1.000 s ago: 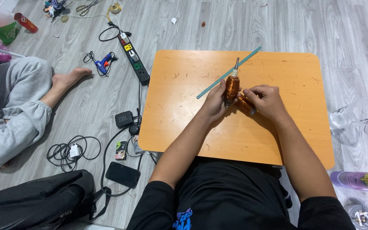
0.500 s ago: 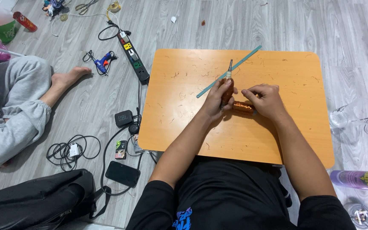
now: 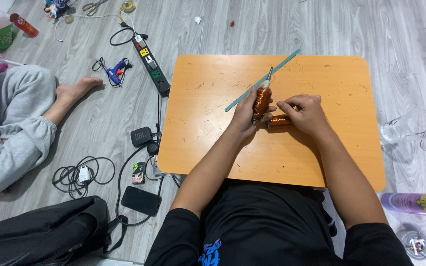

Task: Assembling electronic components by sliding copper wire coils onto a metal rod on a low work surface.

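Head view: my left hand [image 3: 245,116] grips one copper coil [image 3: 262,101], my right hand [image 3: 307,114] pinches another coil [image 3: 278,121]; loosened fingers could unravel the wire.

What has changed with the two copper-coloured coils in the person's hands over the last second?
The upright copper coil in the left hand tipped a little to and fro and stands nearly upright again. The right hand kept its grip on the lying coil. Nothing was let go. The green strip and orange table stayed put.
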